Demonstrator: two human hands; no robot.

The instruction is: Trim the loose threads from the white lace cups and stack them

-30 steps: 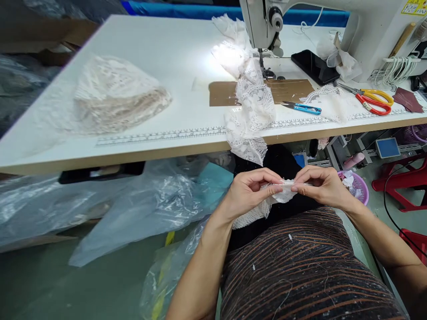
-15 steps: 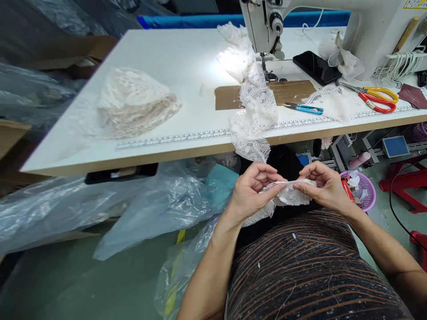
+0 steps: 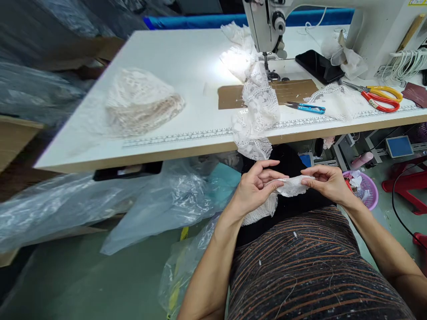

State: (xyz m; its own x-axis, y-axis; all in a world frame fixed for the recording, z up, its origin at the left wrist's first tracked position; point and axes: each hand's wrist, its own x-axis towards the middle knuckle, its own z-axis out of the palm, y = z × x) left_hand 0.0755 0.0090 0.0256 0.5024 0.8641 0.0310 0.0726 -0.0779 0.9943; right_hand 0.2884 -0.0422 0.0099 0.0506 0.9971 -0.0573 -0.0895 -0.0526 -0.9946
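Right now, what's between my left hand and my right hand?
The head view shows a piece of white lace spanning that gap, pinched in the fingers of your left hand and right hand.

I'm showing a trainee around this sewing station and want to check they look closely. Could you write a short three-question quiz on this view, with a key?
1. What do the left grip and the right grip hold between them?
A) blue snips
B) white lace
C) a purple basket

2. True or false: the black phone on the tabletop lies to the left of the sewing machine's needle, as seen in the picture.

3. Fill the gap: the scissors have one red handle and one ____ handle.

Key: 1. B; 2. False; 3. yellow.
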